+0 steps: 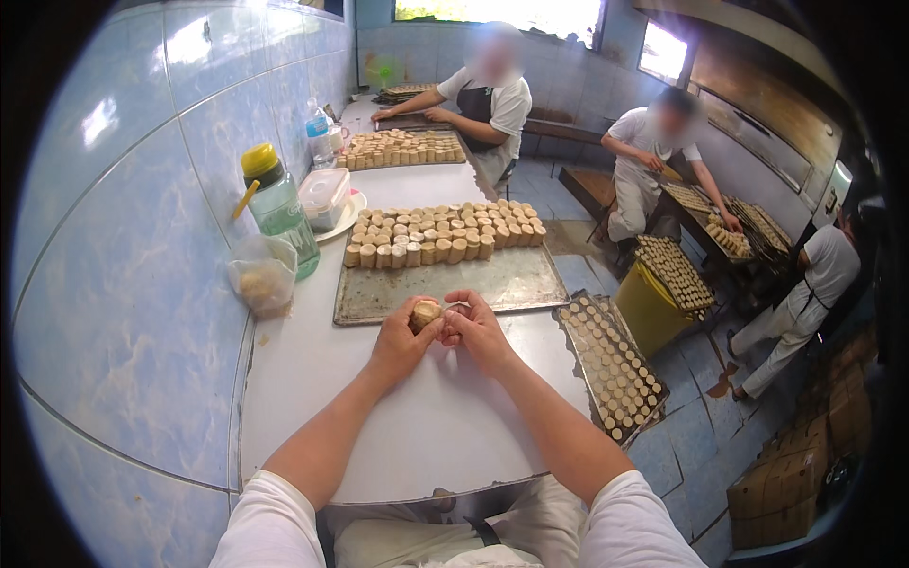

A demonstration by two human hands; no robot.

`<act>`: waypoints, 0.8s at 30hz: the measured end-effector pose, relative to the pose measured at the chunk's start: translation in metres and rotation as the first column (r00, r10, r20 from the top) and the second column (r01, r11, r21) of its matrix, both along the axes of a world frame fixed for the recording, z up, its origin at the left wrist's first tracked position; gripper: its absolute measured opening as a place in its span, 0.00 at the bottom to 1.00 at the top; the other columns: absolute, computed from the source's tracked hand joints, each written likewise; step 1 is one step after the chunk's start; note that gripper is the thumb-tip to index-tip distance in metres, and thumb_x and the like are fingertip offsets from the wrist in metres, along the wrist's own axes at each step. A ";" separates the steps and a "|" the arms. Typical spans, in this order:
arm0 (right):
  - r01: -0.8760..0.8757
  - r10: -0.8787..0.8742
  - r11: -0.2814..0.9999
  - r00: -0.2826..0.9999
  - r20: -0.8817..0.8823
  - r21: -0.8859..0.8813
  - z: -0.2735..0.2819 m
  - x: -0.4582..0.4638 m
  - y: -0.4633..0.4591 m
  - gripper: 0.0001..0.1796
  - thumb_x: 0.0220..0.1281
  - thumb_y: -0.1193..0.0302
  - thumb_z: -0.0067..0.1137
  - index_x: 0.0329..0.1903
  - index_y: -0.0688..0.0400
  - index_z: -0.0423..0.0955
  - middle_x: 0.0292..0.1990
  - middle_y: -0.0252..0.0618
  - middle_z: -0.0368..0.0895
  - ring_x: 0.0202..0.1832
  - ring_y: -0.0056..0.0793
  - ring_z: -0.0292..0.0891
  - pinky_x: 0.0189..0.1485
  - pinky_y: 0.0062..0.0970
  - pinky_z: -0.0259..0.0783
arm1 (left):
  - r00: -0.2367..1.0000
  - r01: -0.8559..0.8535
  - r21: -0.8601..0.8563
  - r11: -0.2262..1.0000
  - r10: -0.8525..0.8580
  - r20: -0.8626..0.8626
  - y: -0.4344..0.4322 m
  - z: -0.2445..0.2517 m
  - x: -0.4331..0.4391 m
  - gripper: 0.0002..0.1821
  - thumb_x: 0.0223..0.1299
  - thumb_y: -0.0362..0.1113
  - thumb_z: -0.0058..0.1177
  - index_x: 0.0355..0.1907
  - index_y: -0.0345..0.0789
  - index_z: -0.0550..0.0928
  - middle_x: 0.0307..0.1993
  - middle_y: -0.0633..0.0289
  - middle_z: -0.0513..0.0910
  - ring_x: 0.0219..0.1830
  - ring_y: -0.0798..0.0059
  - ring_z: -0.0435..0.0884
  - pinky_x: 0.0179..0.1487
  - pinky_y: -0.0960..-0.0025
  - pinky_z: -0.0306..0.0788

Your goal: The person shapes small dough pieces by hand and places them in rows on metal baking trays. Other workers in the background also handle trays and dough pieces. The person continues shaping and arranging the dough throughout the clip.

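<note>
My left hand (399,341) is closed around a pale brown piece, likely round biscuits (427,312), above the white tabletop (440,419). Close beside it, the curled fingers of my right hand (484,335) meet at the left thumb. Whether they pinch anything is too small to tell. Just beyond both hands lies a worn metal baking tray (426,292). Upright stacks of round biscuits (433,234) stand in rows over its far part, and some tops look whitish.
Along the tiled wall stand a green bottle (287,220), a plastic bag (263,277) and a lidded container (324,199). A biscuit-laden tray (614,369) sits low at the right. Two people (490,106) (646,153) work at trays; another person (802,305) stands near cardboard boxes (777,490).
</note>
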State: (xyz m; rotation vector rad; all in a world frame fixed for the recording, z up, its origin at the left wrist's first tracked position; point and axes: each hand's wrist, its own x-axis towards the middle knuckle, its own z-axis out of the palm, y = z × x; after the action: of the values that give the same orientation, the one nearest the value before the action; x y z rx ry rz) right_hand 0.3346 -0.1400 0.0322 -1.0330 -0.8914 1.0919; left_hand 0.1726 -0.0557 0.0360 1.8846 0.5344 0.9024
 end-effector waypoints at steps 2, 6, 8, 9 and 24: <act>-0.015 0.016 0.999 1.000 0.017 -0.045 0.000 0.002 0.001 0.13 0.82 0.68 0.56 0.59 0.61 0.72 0.42 0.36 0.83 0.39 0.20 0.82 0.40 0.21 0.78 | 0.998 -0.059 -0.069 0.996 0.057 -0.031 0.003 -0.003 0.000 0.17 0.71 0.37 0.66 0.57 0.35 0.81 0.35 0.62 0.85 0.33 0.77 0.83 0.41 0.70 0.78; -0.053 0.059 0.996 0.995 0.084 -0.069 -0.002 0.003 0.003 0.12 0.81 0.65 0.59 0.57 0.58 0.74 0.42 0.33 0.83 0.40 0.19 0.82 0.43 0.20 0.79 | 0.994 -0.068 -0.195 0.978 0.082 0.069 0.008 -0.008 0.000 0.13 0.70 0.31 0.65 0.54 0.37 0.80 0.36 0.69 0.83 0.29 0.86 0.77 0.32 0.77 0.72; -0.062 0.068 0.996 0.995 0.079 -0.068 -0.003 0.003 0.003 0.12 0.81 0.65 0.59 0.56 0.59 0.74 0.42 0.33 0.83 0.40 0.19 0.82 0.43 0.20 0.79 | 0.987 -0.053 -0.257 0.965 0.090 0.135 0.011 -0.009 -0.001 0.12 0.69 0.30 0.65 0.52 0.37 0.80 0.35 0.71 0.82 0.29 0.88 0.76 0.30 0.78 0.70; -0.066 0.072 0.995 0.994 0.084 -0.071 -0.004 0.003 0.003 0.12 0.81 0.65 0.59 0.56 0.59 0.74 0.42 0.33 0.83 0.40 0.19 0.82 0.43 0.20 0.79 | 0.982 -0.035 -0.329 0.944 0.094 0.165 0.013 -0.009 -0.002 0.12 0.69 0.30 0.65 0.51 0.37 0.80 0.35 0.71 0.82 0.28 0.89 0.76 0.30 0.79 0.69; -0.088 0.107 0.989 0.980 0.168 -0.118 -0.001 0.003 0.002 0.11 0.82 0.67 0.58 0.55 0.60 0.75 0.43 0.34 0.83 0.40 0.18 0.80 0.45 0.20 0.78 | 0.988 -0.054 -0.347 0.936 0.102 0.119 0.020 -0.011 0.001 0.25 0.80 0.50 0.56 0.24 0.40 0.73 0.18 0.75 0.72 0.19 0.89 0.67 0.22 0.76 0.60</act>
State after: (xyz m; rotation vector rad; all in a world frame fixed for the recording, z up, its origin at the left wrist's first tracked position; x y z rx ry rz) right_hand 0.3374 -0.1380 0.0314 -1.2005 -1.0405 1.1559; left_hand 0.1737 -0.0353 0.0247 1.4841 0.6427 0.9162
